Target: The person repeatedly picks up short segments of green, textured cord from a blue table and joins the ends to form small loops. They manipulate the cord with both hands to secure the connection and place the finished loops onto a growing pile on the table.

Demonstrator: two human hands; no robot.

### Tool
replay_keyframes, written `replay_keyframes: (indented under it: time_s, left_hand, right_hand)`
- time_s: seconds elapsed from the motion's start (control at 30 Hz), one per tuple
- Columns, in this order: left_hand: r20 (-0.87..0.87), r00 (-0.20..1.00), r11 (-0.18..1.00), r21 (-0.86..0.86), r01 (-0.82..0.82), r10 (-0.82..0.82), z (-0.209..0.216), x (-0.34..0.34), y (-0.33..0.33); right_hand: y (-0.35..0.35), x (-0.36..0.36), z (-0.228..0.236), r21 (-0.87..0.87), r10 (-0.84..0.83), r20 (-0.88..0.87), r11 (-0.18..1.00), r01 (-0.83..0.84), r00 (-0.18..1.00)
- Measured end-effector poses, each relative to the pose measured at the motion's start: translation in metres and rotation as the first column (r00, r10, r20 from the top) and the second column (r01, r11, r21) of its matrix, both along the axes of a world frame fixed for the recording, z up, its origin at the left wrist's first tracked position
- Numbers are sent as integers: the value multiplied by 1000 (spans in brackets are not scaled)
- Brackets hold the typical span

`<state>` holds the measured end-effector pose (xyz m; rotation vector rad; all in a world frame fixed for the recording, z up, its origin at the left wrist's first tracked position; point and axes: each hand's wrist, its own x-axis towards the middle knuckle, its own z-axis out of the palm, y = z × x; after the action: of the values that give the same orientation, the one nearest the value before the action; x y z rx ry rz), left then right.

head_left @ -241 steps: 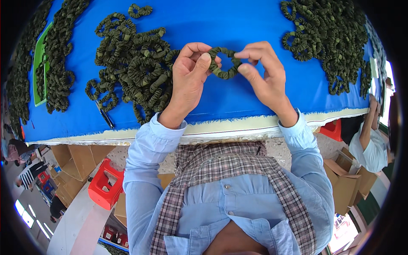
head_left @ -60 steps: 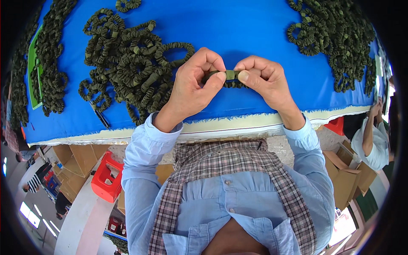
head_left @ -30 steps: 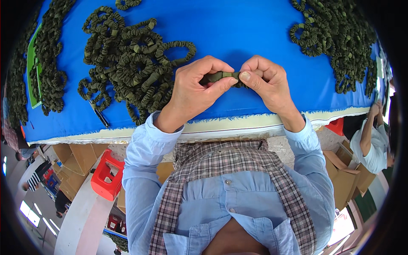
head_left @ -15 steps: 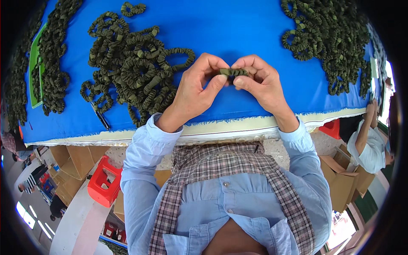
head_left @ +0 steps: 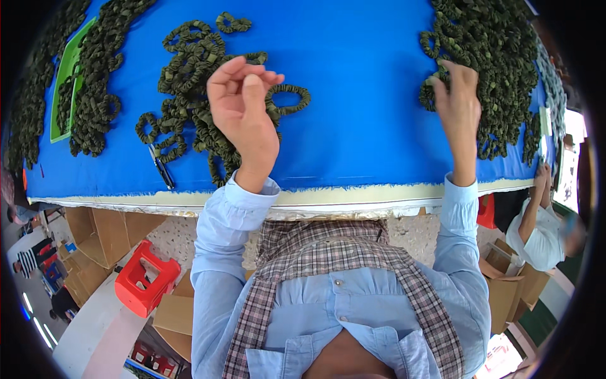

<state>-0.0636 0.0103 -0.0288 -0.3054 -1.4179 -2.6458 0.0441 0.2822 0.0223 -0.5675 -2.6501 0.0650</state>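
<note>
Dark green fabric scrunchies lie in two heaps on a blue table cover. Over the right edge of the left heap (head_left: 189,69), my left hand (head_left: 245,117) is raised with the palm showing; its fingers are loosely curled and apart, and nothing shows in them. Just below its fingertips, a single scrunchie (head_left: 302,104) sticks out from that heap. My right hand (head_left: 459,104) reaches over the near left side of the right heap (head_left: 499,76), thumb and fingers spread. Beside its thumb lies another scrunchie (head_left: 427,98).
A green tray (head_left: 58,120) stands at the left among more scrunchies. One black pen (head_left: 161,169) lies near the table's front edge. Below are a red stool (head_left: 142,278) and cardboard boxes (head_left: 95,237). Another person (head_left: 540,234) sits at the far right.
Both hands held one scrunchie together at the middle; now they are apart. My left hand went left, my right hand right to the other heap. Where that scrunchie went cannot be seen.
</note>
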Motion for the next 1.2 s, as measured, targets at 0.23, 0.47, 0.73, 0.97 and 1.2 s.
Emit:
replay_keyframes:
  time_s: [0.23,0.47,0.73,0.97,1.2]
  left_hand:
    - [76,997,998,62,0,-5,-4,-6,-5]
    - [33,991,977,-169,133,-129,-6,-3,-5]
    - [209,873,844,-235,482,-440,4,11,8]
    - [251,793,794,-126,595,-555,-5,12,14]
    - [308,691,705,-86,704,-654,-1,22,19]
  right_hand:
    - [-116,-52,-38,-464,721,-59,592,-659,690]
    - [-99,-39,-32,-568,635,-123,585,-579,763]
    - [-89,-10,-17,-620,528,-219,574,-534,821]
    - [-93,-7,-26,-659,501,-344,473,-584,794]
    - [-90,-12,-34,-924,296,-252,209,-320,921]
